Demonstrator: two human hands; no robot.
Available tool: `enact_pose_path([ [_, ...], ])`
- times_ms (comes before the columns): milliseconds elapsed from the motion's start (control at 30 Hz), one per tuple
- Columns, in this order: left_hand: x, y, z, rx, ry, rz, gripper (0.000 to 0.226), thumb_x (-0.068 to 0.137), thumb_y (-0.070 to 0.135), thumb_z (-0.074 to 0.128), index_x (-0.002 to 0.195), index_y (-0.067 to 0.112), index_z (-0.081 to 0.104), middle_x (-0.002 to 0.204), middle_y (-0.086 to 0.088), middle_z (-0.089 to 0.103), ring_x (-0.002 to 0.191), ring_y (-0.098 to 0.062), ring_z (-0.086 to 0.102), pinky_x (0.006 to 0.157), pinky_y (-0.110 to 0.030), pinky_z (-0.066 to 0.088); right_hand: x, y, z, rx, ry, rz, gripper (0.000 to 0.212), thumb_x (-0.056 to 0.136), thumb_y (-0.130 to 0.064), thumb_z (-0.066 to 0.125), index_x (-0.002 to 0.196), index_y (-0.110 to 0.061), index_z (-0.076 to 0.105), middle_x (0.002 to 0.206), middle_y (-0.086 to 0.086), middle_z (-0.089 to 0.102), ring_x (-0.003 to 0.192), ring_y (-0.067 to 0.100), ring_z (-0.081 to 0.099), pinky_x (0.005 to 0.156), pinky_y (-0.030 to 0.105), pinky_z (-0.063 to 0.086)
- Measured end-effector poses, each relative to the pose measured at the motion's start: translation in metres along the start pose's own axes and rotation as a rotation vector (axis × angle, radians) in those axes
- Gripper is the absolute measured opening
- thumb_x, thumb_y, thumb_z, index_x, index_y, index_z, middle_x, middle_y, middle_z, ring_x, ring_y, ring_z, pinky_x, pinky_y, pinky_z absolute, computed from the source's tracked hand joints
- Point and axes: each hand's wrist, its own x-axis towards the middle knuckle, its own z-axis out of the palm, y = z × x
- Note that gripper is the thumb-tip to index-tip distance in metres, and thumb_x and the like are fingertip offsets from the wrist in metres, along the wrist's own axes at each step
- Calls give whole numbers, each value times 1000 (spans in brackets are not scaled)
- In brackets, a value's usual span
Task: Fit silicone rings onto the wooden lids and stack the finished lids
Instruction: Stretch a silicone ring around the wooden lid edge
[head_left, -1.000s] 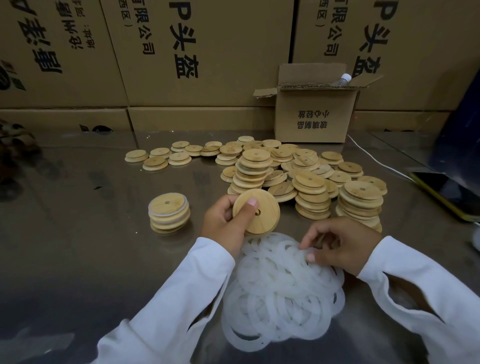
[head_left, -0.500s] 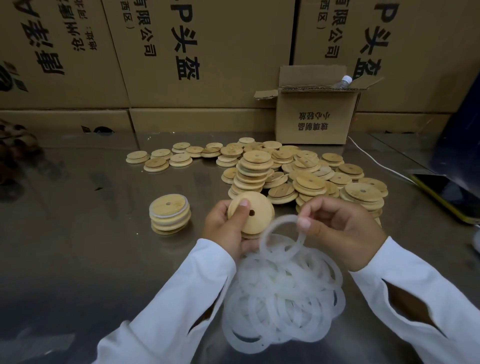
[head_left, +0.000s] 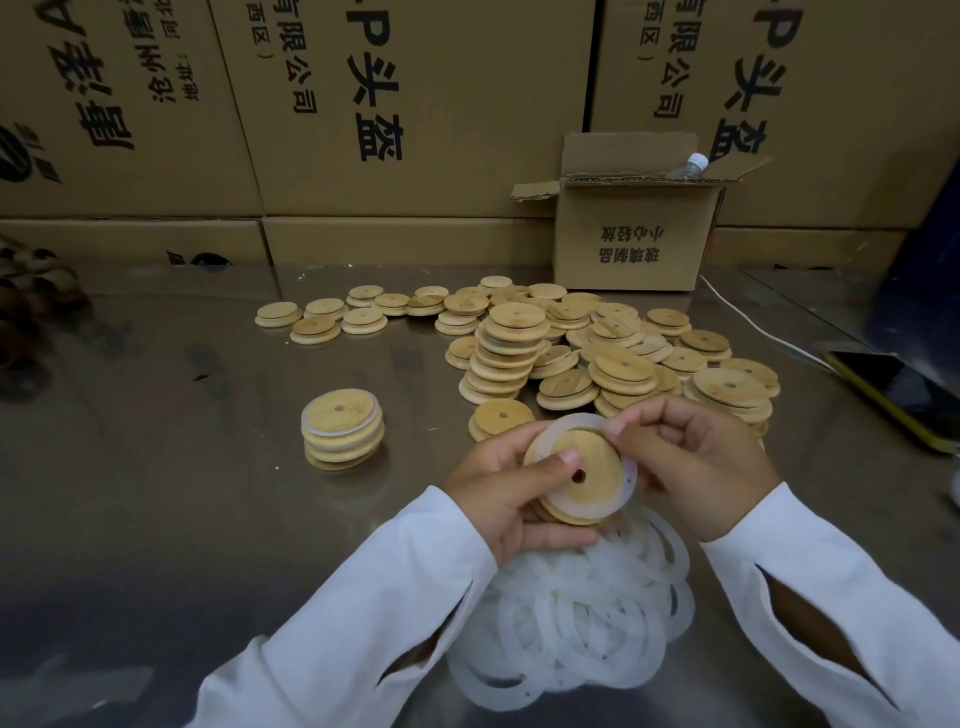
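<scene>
Fitting step: left hand (head_left: 498, 493), fingers curled, grips the round holed wooden lid (head_left: 587, 462) just above the heap of loose white rings (head_left: 571, 618); right hand (head_left: 691, 467) pinches the translucent silicone ring (head_left: 627, 483) (seemingly part-seated); next, ease it round the rim.

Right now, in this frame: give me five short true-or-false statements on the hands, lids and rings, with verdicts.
1. The left hand holds a lid. True.
2. A bottle sticks out of the open box. True.
3. The right hand hangs idle. False: the right hand pinches a ring at that lid's rim.
4. The ring pile lies in the box. False: the ring pile lies on the table, under the hands.
5. The finished stack stands left of the hands. True.
</scene>
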Motion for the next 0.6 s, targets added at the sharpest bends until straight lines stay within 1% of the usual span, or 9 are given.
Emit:
enact_pose_path([
  [67,0,-1,0,1,-5,18,25,86,11,53,109,15,61,104,-15,64,88,-28,66,64,-31,59,-1,0,0,-38,1,-64,17,77,-1,64,66,-14,64,47,-6,59,44,0,51,45,10,41],
  [167,1,-2,-1,12,-19,38,26,91,6,47,112,14,58,103,-14,64,91,-27,65,70,-31,58,-2,0,2,-84,5,-133,16,76,-3,66,66,-15,64,50,-8,59,48,2,52,50,11,44],
  [300,2,-3,-1,0,-48,71,27,86,7,48,110,15,58,104,-13,63,93,-27,65,75,-33,57,1,3,2,-71,30,-120,14,75,-9,68,65,-17,64,52,-7,60,50,4,53,52,13,46],
  [400,3,-3,-2,-19,-80,93,31,80,8,62,109,16,59,103,-10,66,92,-24,67,76,-34,57,-1,4,0,-62,34,-115,13,75,-10,68,65,-17,65,53,-6,61,51,4,54,52,13,46],
  [433,3,-3,-3,-19,-90,101,32,79,7,63,109,17,60,102,-8,67,93,-24,67,77,-35,57,-1,4,0,-58,32,-117,13,76,-10,68,65,-16,65,53,-6,61,50,3,54,51,12,45],
  [500,4,-5,-4,-14,-109,115,34,76,9,56,108,20,62,99,-5,70,93,-23,67,76,-34,57,-1,3,0,-52,30,-119,11,75,-10,68,65,-14,65,53,-6,60,49,3,54,50,11,45],
  [600,4,-6,-5,-5,-123,146,34,77,9,53,106,22,65,99,-4,70,95,-21,67,76,-32,56,-1,2,2,-50,32,-137,12,76,-9,68,65,-13,64,52,-7,59,50,3,52,51,12,45],
])
